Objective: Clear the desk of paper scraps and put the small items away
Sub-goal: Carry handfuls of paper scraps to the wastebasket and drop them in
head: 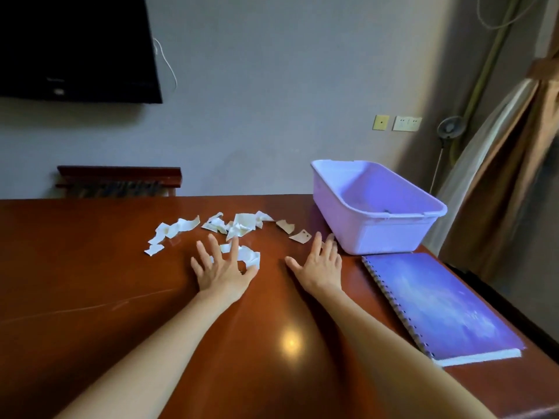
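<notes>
Several white paper scraps [239,226] lie scattered across the far middle of the brown desk [90,282]. Two tan scraps [286,225] rest to their right. My left hand [220,269] is spread flat, fingers apart, its fingertips touching a curled white scrap [249,255]. My right hand [320,266] lies open on the desk, fingers pointing at a tan scrap [300,236] and close to the white plastic bin [384,234]. Neither hand grips anything.
The bin stands at the desk's far right with a small dark item inside. A purple spiral notebook [444,303] lies along the right edge. A dark screen [75,46] hangs on the wall, with a curtain [508,182] at right.
</notes>
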Motion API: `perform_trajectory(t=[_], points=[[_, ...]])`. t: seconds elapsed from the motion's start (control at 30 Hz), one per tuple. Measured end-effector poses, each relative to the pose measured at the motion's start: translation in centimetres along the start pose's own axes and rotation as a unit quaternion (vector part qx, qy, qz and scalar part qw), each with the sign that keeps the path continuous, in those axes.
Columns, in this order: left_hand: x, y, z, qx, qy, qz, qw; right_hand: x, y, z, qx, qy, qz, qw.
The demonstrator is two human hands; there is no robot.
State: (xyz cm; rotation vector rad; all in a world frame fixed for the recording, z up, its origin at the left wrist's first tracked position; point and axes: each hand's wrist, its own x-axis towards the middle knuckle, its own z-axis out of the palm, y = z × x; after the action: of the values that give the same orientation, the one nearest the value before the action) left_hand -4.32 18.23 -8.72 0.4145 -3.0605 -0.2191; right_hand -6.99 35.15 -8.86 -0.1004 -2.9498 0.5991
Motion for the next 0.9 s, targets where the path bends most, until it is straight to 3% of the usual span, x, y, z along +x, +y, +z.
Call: perform_trajectory(t=[0.13,0.4,0.63,0.9], points=[[2.9,0.0,0.2,-0.040,0.008,0.000,0.999,4.6,-0.9,0.5,0.017,-0.017,0.009,1.000],[7.7,0.3,1.0,-0.056,0.087,0.032,0.994,11.0,-3.7,2.8,-0.051,-0.061,-0.090,0.993],[7.9,0.6,0.7,-0.033,0.162,0.084,0.983,10.2,-4.4,2.9,-0.085,0.058,-0.150,0.983],[5.3,0.5,0.0,-0.095,0.173,0.056,0.979,6.4,-3.6,1.9,-0.066,0.066,-0.126,0.988]])
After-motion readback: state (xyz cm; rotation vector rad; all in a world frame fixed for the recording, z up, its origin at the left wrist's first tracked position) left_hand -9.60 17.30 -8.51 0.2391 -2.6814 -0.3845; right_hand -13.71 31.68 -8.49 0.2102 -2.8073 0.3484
